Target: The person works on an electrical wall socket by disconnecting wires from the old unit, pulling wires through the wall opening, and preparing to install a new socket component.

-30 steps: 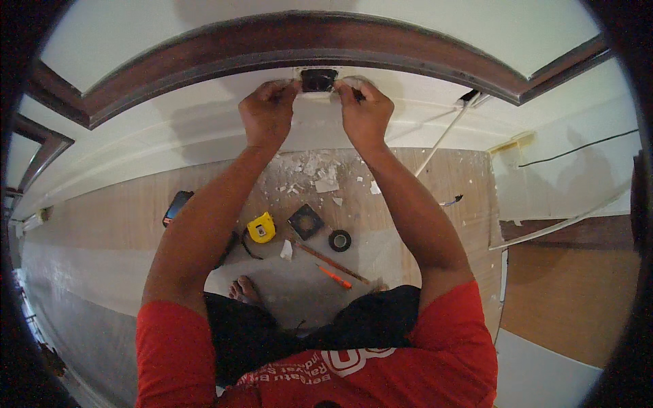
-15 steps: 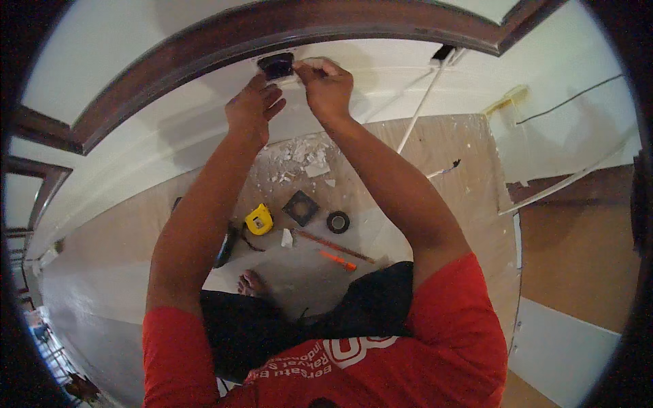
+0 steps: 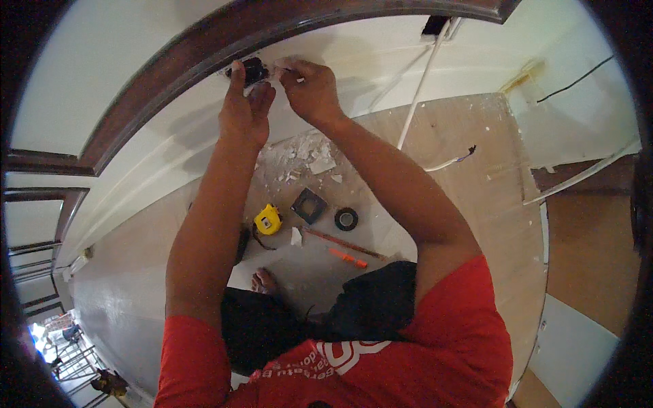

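Observation:
A black recessed wall box [image 3: 256,71] sits in the white wall just under the dark wooden trim. My left hand [image 3: 243,114] is at its lower left, one digit stretched up along the box and the others apart by its lower edge. I see nothing held in it, and whether it touches the box is hard to tell. At the box's right edge, my right hand [image 3: 313,92] has its fingertips pinched together. Something small may be between them, too small to make out. Broken plaster pieces [image 3: 318,160] lie on the floor below.
On the floor are a yellow tape measure [image 3: 268,220], a dark square plate with a round hole [image 3: 300,202], a black tape roll [image 3: 346,218], a thin reddish rod [image 3: 343,243] and an orange tool [image 3: 348,257]. A white cable [image 3: 420,88] hangs from another wall opening [image 3: 435,26].
The view has shifted, so the floor things sit slightly further right. My left hand's digit now reaches up over the box's left side. My right hand stays pinched at its right edge.

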{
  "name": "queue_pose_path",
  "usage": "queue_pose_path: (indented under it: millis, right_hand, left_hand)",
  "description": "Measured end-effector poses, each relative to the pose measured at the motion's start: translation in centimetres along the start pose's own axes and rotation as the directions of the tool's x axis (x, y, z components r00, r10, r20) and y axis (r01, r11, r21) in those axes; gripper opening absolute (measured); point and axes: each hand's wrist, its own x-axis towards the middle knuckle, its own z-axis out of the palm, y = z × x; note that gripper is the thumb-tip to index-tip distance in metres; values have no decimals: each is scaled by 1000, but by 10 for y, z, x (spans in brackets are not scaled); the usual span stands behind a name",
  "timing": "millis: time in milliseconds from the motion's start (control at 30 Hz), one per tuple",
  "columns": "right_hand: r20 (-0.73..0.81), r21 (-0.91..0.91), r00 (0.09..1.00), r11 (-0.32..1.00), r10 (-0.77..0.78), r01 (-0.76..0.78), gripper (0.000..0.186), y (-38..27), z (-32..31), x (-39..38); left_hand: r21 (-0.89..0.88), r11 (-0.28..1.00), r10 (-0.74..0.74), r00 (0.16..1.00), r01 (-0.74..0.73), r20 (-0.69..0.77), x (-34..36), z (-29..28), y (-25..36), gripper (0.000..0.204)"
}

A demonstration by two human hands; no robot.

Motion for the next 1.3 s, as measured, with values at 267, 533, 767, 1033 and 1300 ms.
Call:
queue_pose_path:
  millis: [267, 533, 767, 1033, 1300]
  right_hand:
    - [561, -272, 809, 962, 173, -17, 25, 19, -51, -89]
    - [913, -358, 274, 915, 301, 188, 26, 20, -88, -307]
    - [844, -492, 353, 846, 404, 208, 26, 67, -79, -371]
    - [838, -489, 353, 860, 416, 149, 26, 70, -94, -379]
    - [811, -412, 398, 902, 428, -129, 33, 49, -97, -370]
  left_hand:
    - [-41, 999, -8, 998, 6, -68, 0, -2, 4, 41]
    - [-54, 998, -43, 990, 36, -136, -2, 8, 7, 44]
    - [-80, 997, -3, 973, -16, -232, -7, 17, 5, 42]
    - [-290, 955, -42, 936, -66, -350, 14, 26, -26, 35]
    - [-353, 882, 143, 890, -313, -433, 37, 6, -42, 84]
